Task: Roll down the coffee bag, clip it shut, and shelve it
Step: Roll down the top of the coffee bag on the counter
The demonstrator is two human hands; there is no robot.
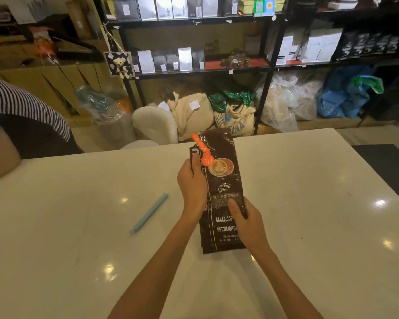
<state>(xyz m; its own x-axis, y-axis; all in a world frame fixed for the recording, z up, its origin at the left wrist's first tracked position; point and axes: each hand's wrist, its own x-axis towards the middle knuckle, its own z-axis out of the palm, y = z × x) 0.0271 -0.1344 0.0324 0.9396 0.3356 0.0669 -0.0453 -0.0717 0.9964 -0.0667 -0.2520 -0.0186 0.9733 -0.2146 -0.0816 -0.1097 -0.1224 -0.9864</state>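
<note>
Lying near the middle of the white table [309, 203], the dark coffee bag [221, 180] points its unrolled top away from the person, toward the far edge. An orange scoop-shaped item [203, 150] sits against the bag's upper left; whether it is attached cannot be told. The left hand [192, 183] grips the bag's left edge, thumb on top. The right hand [247, 224] clasps the lower right side, thumb pressed on the front. A pale blue clip [149, 214] lies on the table well left of the bag, untouched. Beyond the table, black shelves [194, 20] hold rows of white and dark bags. Sacks [235, 116] and plastic bags crowd the floor beneath. A second person's striped sleeve [25, 107] intrudes at far left.
</note>
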